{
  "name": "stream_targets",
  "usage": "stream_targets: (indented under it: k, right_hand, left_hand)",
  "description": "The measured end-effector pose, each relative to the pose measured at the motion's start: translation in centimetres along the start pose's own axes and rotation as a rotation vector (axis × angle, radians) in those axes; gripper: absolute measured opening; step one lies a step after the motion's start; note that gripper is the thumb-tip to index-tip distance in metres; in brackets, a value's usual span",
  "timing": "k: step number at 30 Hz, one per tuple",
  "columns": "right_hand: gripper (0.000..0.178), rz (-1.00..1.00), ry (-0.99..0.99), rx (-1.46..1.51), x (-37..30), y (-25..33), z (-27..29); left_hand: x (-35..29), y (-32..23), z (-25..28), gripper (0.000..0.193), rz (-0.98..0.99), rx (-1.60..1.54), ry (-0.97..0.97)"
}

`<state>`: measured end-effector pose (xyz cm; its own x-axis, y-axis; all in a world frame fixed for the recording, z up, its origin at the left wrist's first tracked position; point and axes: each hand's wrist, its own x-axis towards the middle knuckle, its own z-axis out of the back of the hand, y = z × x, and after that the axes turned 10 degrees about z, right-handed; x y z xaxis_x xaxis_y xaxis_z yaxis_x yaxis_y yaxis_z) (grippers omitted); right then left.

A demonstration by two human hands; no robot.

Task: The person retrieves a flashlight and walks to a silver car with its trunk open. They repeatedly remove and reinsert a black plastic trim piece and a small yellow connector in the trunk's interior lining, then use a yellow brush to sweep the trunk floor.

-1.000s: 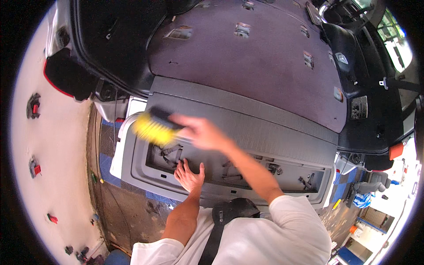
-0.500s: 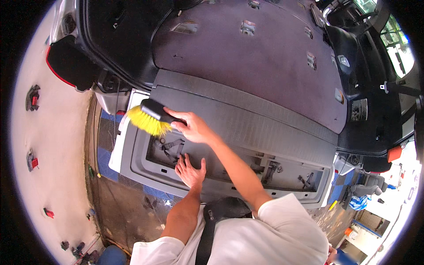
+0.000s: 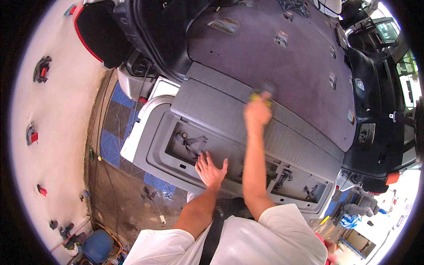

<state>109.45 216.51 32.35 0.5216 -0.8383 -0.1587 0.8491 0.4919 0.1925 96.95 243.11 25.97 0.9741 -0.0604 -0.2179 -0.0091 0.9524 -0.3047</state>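
Observation:
My right hand (image 3: 257, 114) is closed on a scrub brush (image 3: 268, 89) with yellow bristles and a dark body. Motion blurs the brush, and the hand covers part of it. It is over the boundary between the grey ribbed plastic strip (image 3: 212, 100) and the purplish-grey carpeted cargo floor (image 3: 265, 57) of a vehicle; whether the bristles touch cannot be made out. Fingers spread, my left hand (image 3: 211, 171) rests on the grey inner tailgate panel (image 3: 152, 148), beside a shallow recess (image 3: 212, 148) holding dark fittings.
Black side trim (image 3: 375, 110) lines the cargo area on the right. At left stand a white wall (image 3: 57, 132) with red-and-black wall holders and a floor of blue and dark tiles (image 3: 110, 145). A blue drum (image 3: 98, 245) sits lower left. Metal brackets show in carpet cutouts.
My right hand has swung the brush from above the tailgate's left side rightward and farther in, to the carpet edge. My left hand remains on the panel while the whole view shifts.

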Motion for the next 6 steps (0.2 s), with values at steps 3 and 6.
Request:
stream_targets:
  k: [3, 6]
  right_hand:
    - [0.047, 0.447, 0.376, 0.39, -0.5, 11.2, -0.6]
    - [0.062, 0.89, 0.526, 0.587, -3.7, 17.9, 1.9]
  left_hand:
    - [-0.2, -0.2, -0.6, 0.091, 0.003, 0.015, 0.012]
    - [0.0, 0.6, -1.0, 0.094, -0.002, 0.024, 0.061]
